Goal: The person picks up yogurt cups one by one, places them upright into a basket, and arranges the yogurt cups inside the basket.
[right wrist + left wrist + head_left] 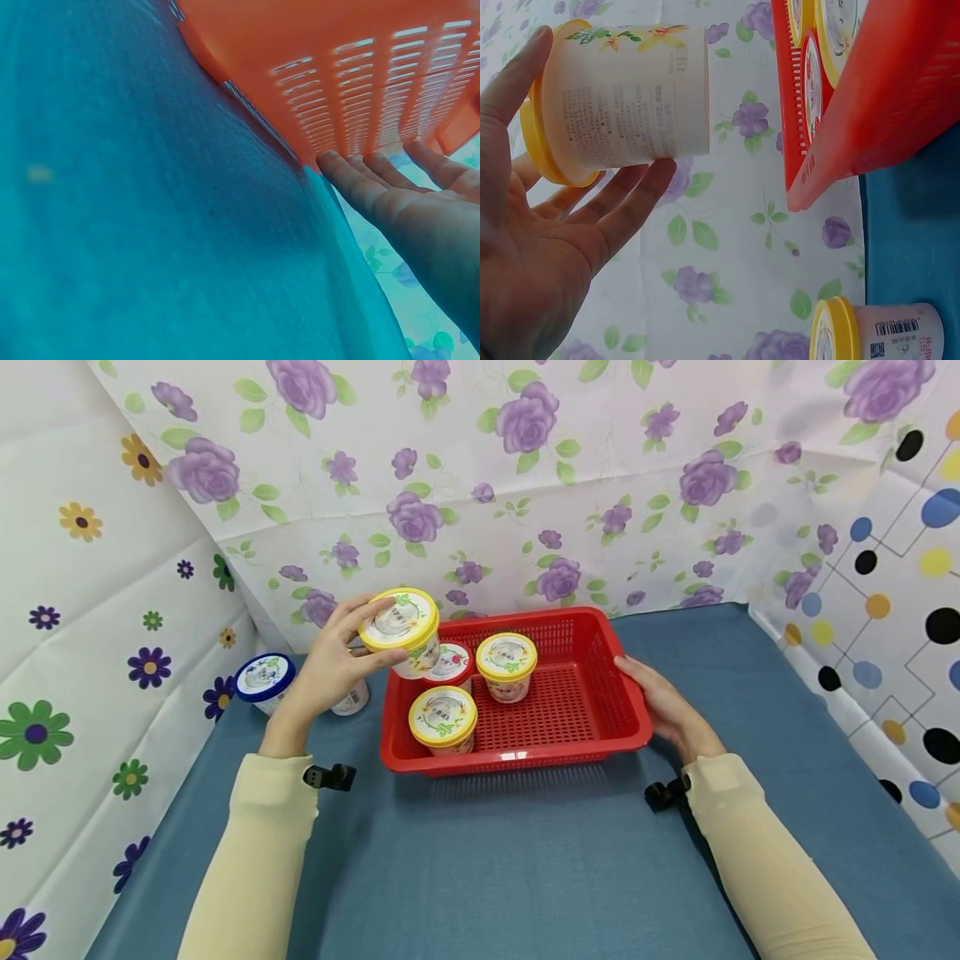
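My left hand (341, 656) grips a paper ice cream tub (405, 625) with a yellow lid above the left back of a red plastic basket (517, 764). In the left wrist view, the thumb and fingers span the lid and side of this tub (630, 97), which has printed text. Inside the basket stand two more yellow-lidded tubs, one in the middle (507, 664) and one at front left (444, 718), and a red-lidded tub (450, 662), partly hidden. My right hand (671, 706) holds the basket's right side, thumb at the rim, fingers against the slotted outer wall (352, 82).
Left of the basket, a blue-lidded tub (264, 681) and another tub (351, 700) stand on the blue cloth (510, 860), both partly behind my left hand. Flower-patterned sheets (480, 493) rise at the back and left, a dotted sheet (885, 635) at the right.
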Demonstrator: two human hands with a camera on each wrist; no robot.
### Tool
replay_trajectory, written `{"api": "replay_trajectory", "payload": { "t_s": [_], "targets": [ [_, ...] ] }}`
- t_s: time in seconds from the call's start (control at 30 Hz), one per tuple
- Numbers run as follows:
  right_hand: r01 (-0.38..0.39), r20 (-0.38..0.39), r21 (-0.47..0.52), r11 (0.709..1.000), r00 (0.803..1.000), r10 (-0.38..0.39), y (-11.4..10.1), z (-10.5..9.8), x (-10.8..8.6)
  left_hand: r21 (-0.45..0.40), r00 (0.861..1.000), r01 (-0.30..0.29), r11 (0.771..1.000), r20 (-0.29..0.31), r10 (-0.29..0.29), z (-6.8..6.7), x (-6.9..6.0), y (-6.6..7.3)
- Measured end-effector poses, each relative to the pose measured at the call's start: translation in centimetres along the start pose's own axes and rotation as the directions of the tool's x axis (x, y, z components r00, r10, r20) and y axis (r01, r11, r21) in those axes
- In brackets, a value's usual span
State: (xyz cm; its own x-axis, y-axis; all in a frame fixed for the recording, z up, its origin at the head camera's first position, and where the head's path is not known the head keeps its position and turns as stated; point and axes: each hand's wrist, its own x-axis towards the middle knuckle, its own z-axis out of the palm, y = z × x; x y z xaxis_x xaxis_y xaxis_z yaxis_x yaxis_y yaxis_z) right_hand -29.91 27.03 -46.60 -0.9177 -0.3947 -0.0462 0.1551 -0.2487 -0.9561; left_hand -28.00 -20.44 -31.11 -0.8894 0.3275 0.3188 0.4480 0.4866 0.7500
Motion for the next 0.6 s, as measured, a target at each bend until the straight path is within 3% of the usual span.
{"api": "replay_trajectory", "payload": {
  "t_s": [0.27, 0.6],
  "targets": [
    [-0.004, -0.002, -0.003, 1.000, 1.000, 0.004, 0.0, 0.0, 0.1, -0.062, 0.998, -0.012, 0.998, 0.057, 0.016, 0.5, 1.0, 0.1],
    [-0.003, 0.003, -0.011, 1.000, 1.000, 0.003, -0.1, 0.1, 0.0, -0.063, 0.992, 0.003, 0.998, 0.123, 0.005, 1.8, 2.6, 0.8]
  ]
}}
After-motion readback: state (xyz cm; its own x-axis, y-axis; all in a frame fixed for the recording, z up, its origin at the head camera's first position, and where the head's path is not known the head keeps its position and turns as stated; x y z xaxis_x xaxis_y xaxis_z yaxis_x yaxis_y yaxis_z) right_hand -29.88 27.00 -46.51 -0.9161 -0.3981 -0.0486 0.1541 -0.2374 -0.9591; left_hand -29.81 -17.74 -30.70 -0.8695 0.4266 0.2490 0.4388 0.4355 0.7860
